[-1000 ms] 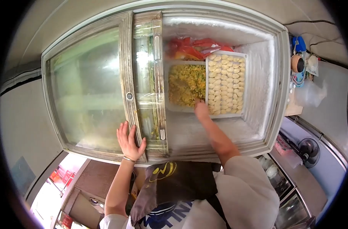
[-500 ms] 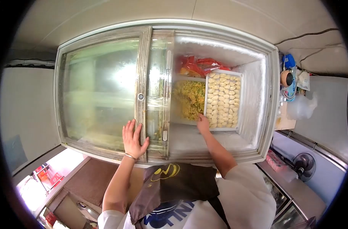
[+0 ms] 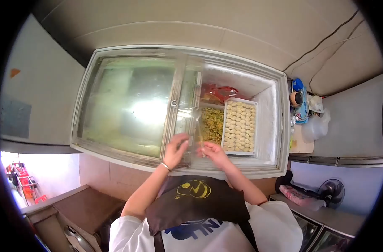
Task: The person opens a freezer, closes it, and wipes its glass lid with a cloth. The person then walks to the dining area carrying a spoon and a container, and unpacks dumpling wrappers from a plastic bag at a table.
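"Looking down at the open side of the freezer (image 3: 268, 126), we see both hands near its front edge; what are the fingers doing?"

"Our left hand (image 3: 175, 152) is over the frame of the sliding glass lid (image 3: 124, 109); its thumb seems to stand apart from its fingers, but the blur is such that we cannot tell whether they touch or hold anything; our right hand (image 3: 214, 154) is near the lid's inner edge, fingers bent inward, and we cannot tell whether anything is pinched there."

"And the food beside us?"

"The chopped filling (image 3: 212, 124) lies inside, just beyond the right hand; the dumplings (image 3: 239, 126) sit in rows in a white tray (image 3: 256, 126) just right of it, with a red bag (image 3: 223, 92) behind."

"What could go wrong, then?"

"If the lid were to slide, we might catch fingertips at its edge; if crumbs of filling cling to our fingers, they could drop into the runners and make the lid stick; and should a wrist knock the tray, dumplings could shift out of their rows."
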`<action>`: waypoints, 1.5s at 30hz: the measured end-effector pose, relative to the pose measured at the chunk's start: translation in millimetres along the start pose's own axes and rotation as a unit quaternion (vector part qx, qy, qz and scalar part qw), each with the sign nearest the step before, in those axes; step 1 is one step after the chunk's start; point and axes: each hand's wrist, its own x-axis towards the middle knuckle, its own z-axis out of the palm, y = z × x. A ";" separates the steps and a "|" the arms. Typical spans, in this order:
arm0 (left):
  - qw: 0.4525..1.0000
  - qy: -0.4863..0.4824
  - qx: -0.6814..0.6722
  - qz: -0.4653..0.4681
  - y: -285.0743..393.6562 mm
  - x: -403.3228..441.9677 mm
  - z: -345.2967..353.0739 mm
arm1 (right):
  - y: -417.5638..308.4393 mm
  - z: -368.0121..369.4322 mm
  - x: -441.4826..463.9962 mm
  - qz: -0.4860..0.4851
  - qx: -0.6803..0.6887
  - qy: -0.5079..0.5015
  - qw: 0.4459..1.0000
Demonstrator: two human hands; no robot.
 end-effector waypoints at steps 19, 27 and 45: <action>0.976 0.057 -0.164 -0.135 -67.0 -59.3 19.7 | 89.2 5.8 75.8 -0.037 -0.208 0.230 0.950; 0.988 0.121 -0.034 -0.091 -48.3 -64.8 24.6 | 93.7 -1.4 93.0 -0.026 -0.197 0.163 0.966; 0.977 0.161 0.013 -0.139 -48.8 -66.1 34.0 | 56.3 -190.8 -25.5 -0.012 -0.138 0.170 0.976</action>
